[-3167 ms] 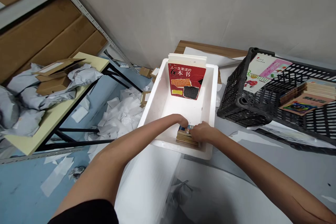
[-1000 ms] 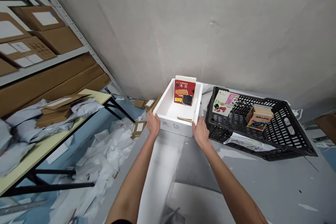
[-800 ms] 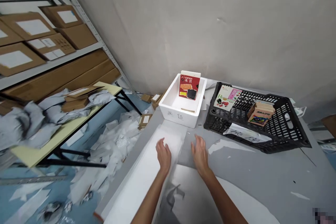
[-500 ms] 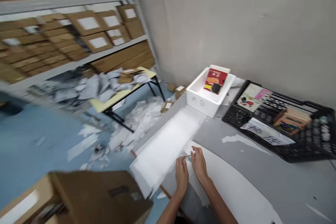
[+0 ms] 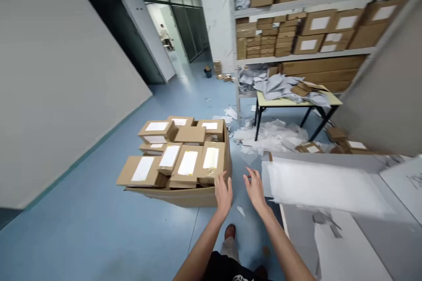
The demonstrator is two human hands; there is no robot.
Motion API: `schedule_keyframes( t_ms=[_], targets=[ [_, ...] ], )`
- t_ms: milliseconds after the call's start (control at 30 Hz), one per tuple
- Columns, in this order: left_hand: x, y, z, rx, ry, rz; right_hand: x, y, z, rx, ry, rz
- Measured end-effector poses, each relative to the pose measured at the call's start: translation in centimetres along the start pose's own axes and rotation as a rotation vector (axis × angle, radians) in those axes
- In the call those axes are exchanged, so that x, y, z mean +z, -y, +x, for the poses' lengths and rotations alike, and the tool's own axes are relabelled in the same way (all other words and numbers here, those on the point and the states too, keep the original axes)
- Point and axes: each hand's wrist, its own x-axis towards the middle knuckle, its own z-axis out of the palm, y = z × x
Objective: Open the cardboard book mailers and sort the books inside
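Observation:
My left hand [image 5: 223, 192] and my right hand [image 5: 254, 188] are both stretched forward in the air, fingers apart, holding nothing. They hover above the blue floor [image 5: 99, 228], just right of a big open cardboard carton [image 5: 184, 195] heaped with several small brown parcels [image 5: 187, 161] that bear white labels. My left hand is nearest the carton's right corner. A stack of white foam sheets [image 5: 323, 182] lies on the grey table [image 5: 372, 228] to the right of my right hand.
A yellow-topped table [image 5: 298, 102] piled with grey mail bags stands further back, with torn white wrapping [image 5: 270, 136] on the floor beneath. Metal shelving [image 5: 313, 55] holds many cardboard boxes. A corridor runs off at the back left, where a distant person [image 5: 164, 35] stands.
My view has swung left, away from the white foam box and the black crate, which are out of sight. Both hands left the table and now reach towards the carton of parcels.

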Motion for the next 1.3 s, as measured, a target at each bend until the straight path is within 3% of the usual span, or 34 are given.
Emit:
schedule_keyframes(
  t_ms=[133, 200, 267, 367, 467, 567, 667, 833, 1000, 1100, 1167, 1300],
  targets=[
    [-7.3, 6.3, 5.9, -0.023, -0.184, 0.109, 8.6, 2.4, 2.2, 0.012, 0.089, -0.064],
    [-10.1, 9.3, 8.6, -0.036, -0.221, 0.161, 12.3, 2.8, 3.7, 0.133, 0.115, -0.12],
    [-11.8, 12.0, 10.8, -0.055, -0.19, 0.187, 15.1, 2.9, 4.9, 0.303, 0.14, -0.174],
    [-11.4, 14.5, 12.6, -0.027, -0.019, 0.144, 17.6, 2.9, 6.2, 0.486, 0.163, -0.222],
    [-8.4, 14.9, 12.9, -0.008, 0.172, 0.089, 18.6, 2.7, 6.5, 0.563, 0.187, -0.226],
    [-5.5, 14.3, 12.9, -0.058, 0.246, 0.056, 18.8, 2.7, 6.6, 0.626, 0.234, -0.208],
    [-4.1, 14.2, 13.6, -0.131, 0.238, -0.007, 18.7, 3.3, 6.9, 0.684, 0.257, -0.205],
    [-4.9, 15.2, 15.2, -0.349, 0.2, -0.28, 17.7, 5.6, 7.2, 0.715, 0.235, -0.215],
    [-7.0, 14.3, 16.6, -0.455, 0.152, -0.518, 15.7, 9.1, 7.1, 0.589, 0.202, -0.241],
    [-8.8, 11.9, 17.3, -0.439, 0.14, -0.52, 13.8, 11.2, 6.9, 0.514, 0.112, -0.192],
    [-9.9, 9.1, 17.4, -0.355, 0.165, -0.509, 12.1, 12.2, 6.4, 0.486, 0.018, -0.146],
    [-10.8, 0.7, 15.9, -0.025, 0.267, -0.501, 7.1, 12.6, 4.3, 0.503, -0.264, 0.07]
  ],
)
